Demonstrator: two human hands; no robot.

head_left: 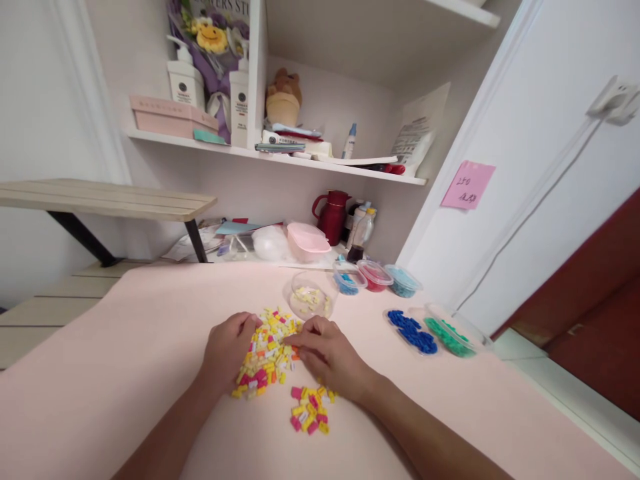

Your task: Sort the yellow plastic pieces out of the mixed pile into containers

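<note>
A loose pile of small building bricks [273,347], mostly yellow with white, pink and orange ones, lies on the pink table surface. My left hand [227,353] rests against the pile's left edge, its fingers curled and partly hidden; whether a brick is in them I cannot make out. From the right, my right hand [333,357] reaches over the pile with index finger stretched out and thumb apart, touching bricks at the edge. Nearer me, below the right hand, is a smaller heap of yellow and pink bricks [311,410]. Behind the pile stands a clear round dish [295,310] with pale yellow bricks.
Lidded tubs of blue [349,283], red [375,277] and teal pieces [403,283] line the back right. Dark blue bricks [413,331] and a tub of green bricks [453,337] sit at the right. A pink bowl [307,241] and red jug [333,217] stand under the shelf [320,163].
</note>
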